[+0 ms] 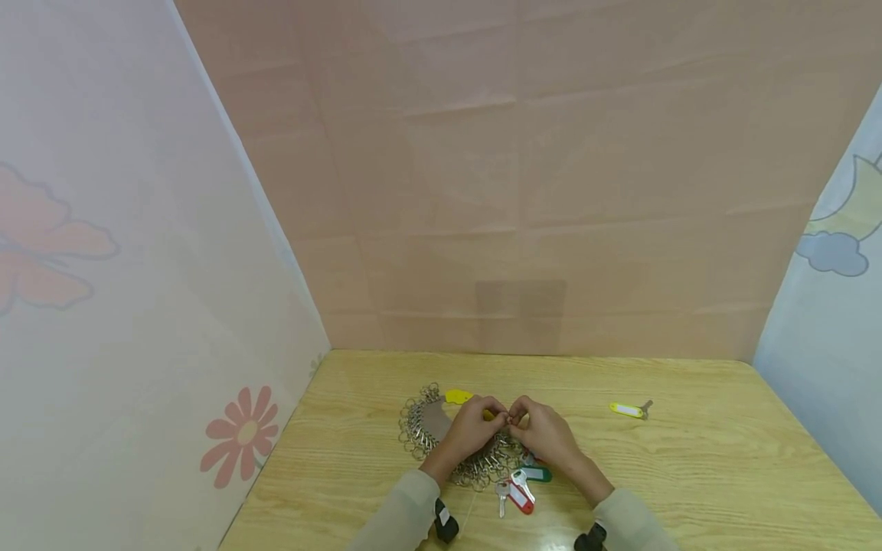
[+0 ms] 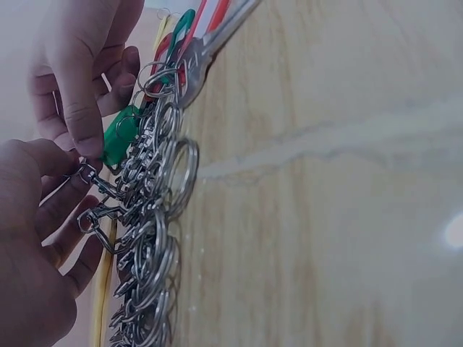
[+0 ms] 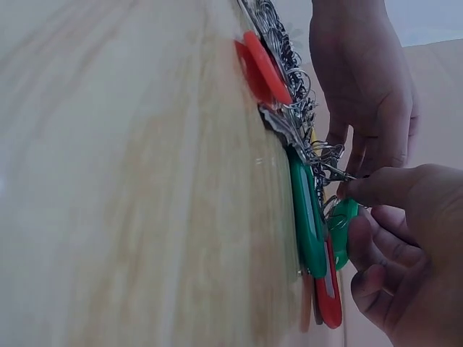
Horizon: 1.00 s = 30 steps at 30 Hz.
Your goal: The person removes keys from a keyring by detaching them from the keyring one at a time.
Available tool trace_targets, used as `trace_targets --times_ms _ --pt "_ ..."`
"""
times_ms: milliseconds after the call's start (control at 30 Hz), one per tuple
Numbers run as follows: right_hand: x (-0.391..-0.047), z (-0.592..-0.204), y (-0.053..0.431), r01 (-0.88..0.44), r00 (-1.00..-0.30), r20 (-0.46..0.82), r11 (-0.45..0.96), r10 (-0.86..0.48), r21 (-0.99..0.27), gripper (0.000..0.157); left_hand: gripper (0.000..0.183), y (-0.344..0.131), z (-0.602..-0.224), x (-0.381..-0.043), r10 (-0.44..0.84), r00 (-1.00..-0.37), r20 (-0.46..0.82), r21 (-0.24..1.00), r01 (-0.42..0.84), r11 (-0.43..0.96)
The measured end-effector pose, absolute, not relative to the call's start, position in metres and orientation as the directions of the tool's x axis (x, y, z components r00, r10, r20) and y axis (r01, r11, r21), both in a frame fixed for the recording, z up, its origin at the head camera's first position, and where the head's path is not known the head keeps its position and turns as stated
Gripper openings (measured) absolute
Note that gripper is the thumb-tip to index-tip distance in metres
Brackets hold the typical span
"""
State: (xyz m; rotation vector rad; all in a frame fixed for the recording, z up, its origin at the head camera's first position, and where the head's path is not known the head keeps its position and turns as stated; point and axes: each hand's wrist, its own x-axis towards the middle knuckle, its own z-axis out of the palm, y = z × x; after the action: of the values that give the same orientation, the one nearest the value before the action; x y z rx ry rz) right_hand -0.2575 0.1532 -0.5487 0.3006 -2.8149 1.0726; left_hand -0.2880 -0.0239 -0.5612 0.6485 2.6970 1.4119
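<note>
Both hands meet over a brown curved holder (image 1: 436,419) fringed with metal snap hooks and split rings. My left hand (image 1: 475,425) pinches a snap hook (image 2: 88,173) at the holder's edge, its other fingers close to a neighbouring hook. At the same hook, the thumb and forefinger of my right hand (image 1: 547,436) pinch a small metal piece; I cannot tell whether it is a ring or the hook's end. A green key tag (image 3: 346,228) hangs right by those right fingers. Another green tag (image 1: 537,474) and a red tag (image 1: 521,497) lie below, beside silver keys (image 1: 501,496).
A yellow key tag (image 1: 625,410) with a key lies apart on the right of the wooden table (image 1: 717,459). A yellow piece (image 1: 458,396) shows at the holder's far side. Patterned side panels and a brown back sheet (image 1: 441,191) enclose the table.
</note>
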Motion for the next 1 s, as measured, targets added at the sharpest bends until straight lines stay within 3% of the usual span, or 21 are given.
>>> trace_targets --times_ms 500,1000 --pt "-0.2556 -0.5473 0.1519 -0.222 -0.971 0.213 0.729 -0.106 -0.647 0.018 0.011 -0.0257 -0.5608 -0.2855 0.389 -0.904 0.179 0.8 0.364 0.478" --pt "-0.2533 -0.5438 0.1551 -0.268 -0.96 0.254 0.641 -0.117 -0.719 0.016 0.011 -0.0256 -0.5604 -0.2851 0.406 -0.896 0.18 0.785 0.38 0.49"
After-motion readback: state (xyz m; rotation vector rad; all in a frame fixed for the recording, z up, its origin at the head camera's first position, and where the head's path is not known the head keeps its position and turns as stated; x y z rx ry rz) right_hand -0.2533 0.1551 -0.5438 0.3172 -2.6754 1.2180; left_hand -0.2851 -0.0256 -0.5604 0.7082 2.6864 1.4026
